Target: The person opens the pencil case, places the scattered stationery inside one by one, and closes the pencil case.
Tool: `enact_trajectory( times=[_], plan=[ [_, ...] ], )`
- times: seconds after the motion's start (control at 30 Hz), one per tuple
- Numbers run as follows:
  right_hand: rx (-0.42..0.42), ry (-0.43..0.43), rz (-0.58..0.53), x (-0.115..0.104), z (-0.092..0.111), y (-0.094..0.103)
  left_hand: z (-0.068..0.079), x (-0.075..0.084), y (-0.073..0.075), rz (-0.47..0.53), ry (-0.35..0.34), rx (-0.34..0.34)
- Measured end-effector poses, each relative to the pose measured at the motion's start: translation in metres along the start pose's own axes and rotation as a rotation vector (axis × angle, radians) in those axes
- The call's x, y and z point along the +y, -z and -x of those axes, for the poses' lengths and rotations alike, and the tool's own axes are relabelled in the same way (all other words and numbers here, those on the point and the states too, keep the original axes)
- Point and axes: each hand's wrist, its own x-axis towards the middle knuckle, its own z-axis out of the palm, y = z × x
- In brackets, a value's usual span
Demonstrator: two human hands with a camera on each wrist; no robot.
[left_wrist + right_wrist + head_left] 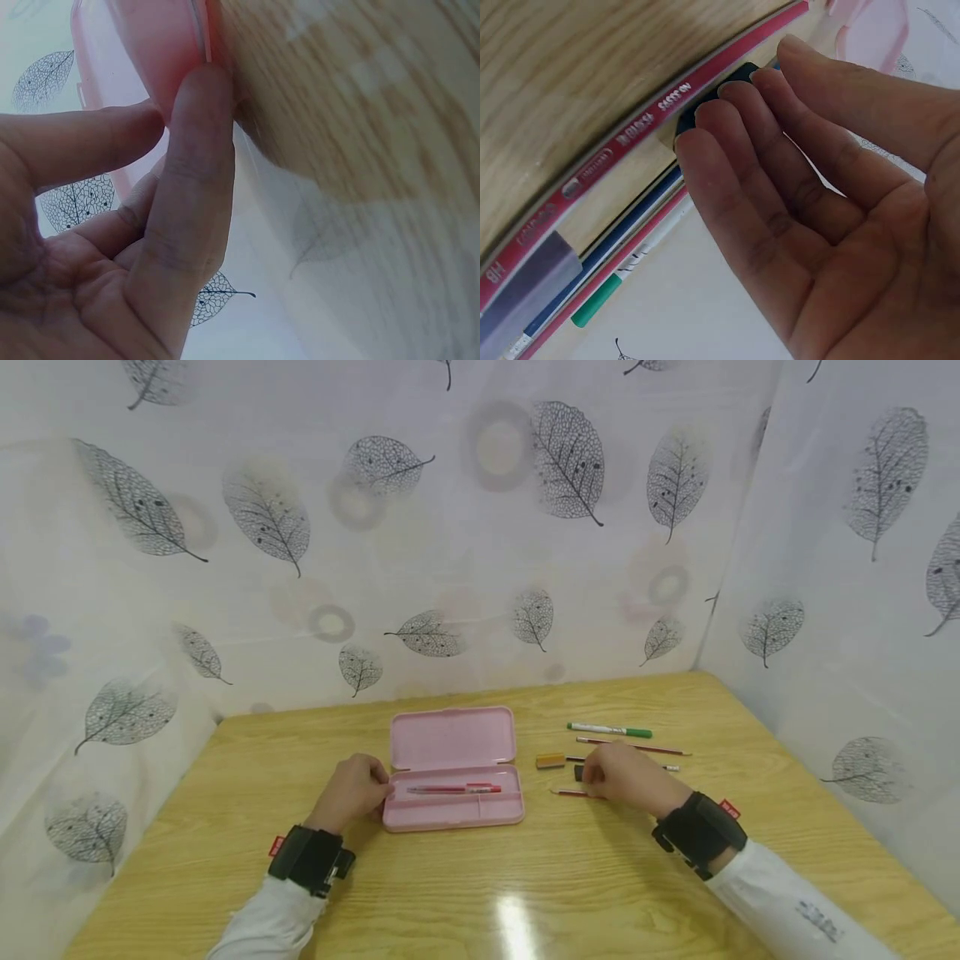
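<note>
An open pink pencil case (pixel 452 823) lies on the table with its lid folded back. One red pen (pixel 480 788) rests in its long compartment. My left hand (pixel 351 795) pinches the case's left edge between thumb and forefinger; its fingertips (pixel 204 94) show at the pink corner in the left wrist view. Over the loose stationery to the right is my right hand (pixel 633 777), palm empty and fingers loosely bent. Its fingertips are right at a small dark block (pixel 742 73). A red HB pencil (pixel 649 116) lies beside those fingers, partly hidden by the hand in the head view.
A green-and-white marker (pixel 609 730) and another red pencil (pixel 652 748) lie beyond the right hand. Near the case is a small orange block (pixel 550 761). A blue pencil (pixel 622 241) and a greyish-purple block (pixel 532 289) appear in the right wrist view. Leaf-patterned curtains (pixel 465 552) enclose the table.
</note>
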Motion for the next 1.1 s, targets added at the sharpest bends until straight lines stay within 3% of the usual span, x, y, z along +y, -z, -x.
enact_trajectory(
  times=[0.67, 1.1],
  plan=[
    [0.012, 0.006, -0.028, 0.0066, 0.0018, -0.0092, -0.0013, -0.0023, -0.0009, -0.017, -0.02, 0.018],
    [0.026, 0.004, -0.016, 0.0084, 0.005, -0.0098, -0.0012, -0.0021, -0.0025, 0.009, 0.01, 0.01]
  ],
)
